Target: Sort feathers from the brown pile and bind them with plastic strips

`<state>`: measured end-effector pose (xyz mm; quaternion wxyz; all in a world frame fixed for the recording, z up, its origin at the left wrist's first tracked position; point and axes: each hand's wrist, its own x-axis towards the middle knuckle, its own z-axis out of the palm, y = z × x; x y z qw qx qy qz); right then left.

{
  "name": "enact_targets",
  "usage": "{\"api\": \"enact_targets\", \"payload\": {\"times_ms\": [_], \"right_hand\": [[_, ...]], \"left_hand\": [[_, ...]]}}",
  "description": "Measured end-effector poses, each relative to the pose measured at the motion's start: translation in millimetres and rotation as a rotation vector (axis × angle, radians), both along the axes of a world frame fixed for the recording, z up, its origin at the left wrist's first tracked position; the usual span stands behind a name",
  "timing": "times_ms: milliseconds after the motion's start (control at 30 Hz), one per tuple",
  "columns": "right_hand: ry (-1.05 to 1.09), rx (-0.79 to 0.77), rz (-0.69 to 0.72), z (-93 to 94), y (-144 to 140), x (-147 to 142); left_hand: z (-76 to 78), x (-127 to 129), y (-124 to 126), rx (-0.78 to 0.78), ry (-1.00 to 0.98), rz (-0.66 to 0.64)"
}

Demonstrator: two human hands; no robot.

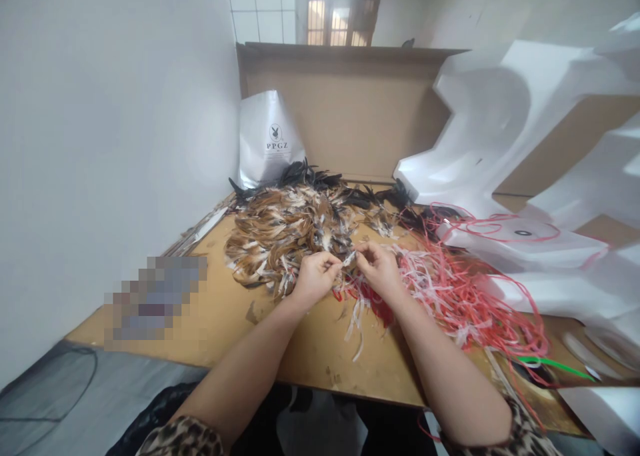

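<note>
My left hand (319, 276) and my right hand (379, 268) meet at the near right edge of a heap of brown and white feathers (275, 229). Both have thumb and fingers pinched together. Between them is a small whitish feather piece (349, 259), partly hidden by the fingertips. Black feathers (310, 174) lie behind the brown ones. Beside and beneath my right hand spreads a tangle of red, pink and white strips (445, 296). A few white strips (356, 326) trail toward the table's front edge.
A white bag (270, 139) leans at the back left against a cardboard panel (360, 109). White foam pieces (480, 129) stack up on the right. A green strip (557, 367) lies at the right edge of the table (320, 356). A blurred-out item (157, 303) lies left.
</note>
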<state>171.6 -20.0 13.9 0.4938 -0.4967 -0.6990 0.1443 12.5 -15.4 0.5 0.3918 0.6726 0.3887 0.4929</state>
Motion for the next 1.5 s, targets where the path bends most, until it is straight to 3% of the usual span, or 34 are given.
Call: {"api": "enact_targets", "payload": {"times_ms": [433,633,767,867,1000,1100,1267,1500], "right_hand": [[0.154,-0.013,0.024,-1.7,2,1],[0.117,0.1,0.093,7.8,-4,2],[0.033,0.135,0.168,13.3,-9,-2],[0.045,0.164,0.122,15.5,-10,-5],[0.257,0.116,-0.073,12.7,-6,-7],[0.353,-0.065,0.014,8.0,-3,-10],[0.513,-0.352,0.194,4.0,-4,-19],[0.468,-0.326,0.127,-4.0,2,-11]], "left_hand": [[10.6,6,-4,-0.305,-0.176,-0.125],[15.3,2,-2,-0.598,-0.401,-0.369],[11.6,0,0,-0.683,-0.424,-0.456],[7.7,1,1,-0.669,-0.394,-0.403],[6.6,2,3,-0.556,-0.36,-0.2],[8.5,3,4,-0.456,-0.319,-0.107],[9.9,6,1,-0.388,-0.24,-0.08],[4.0,6,6,-0.376,-0.27,-0.065]]}}
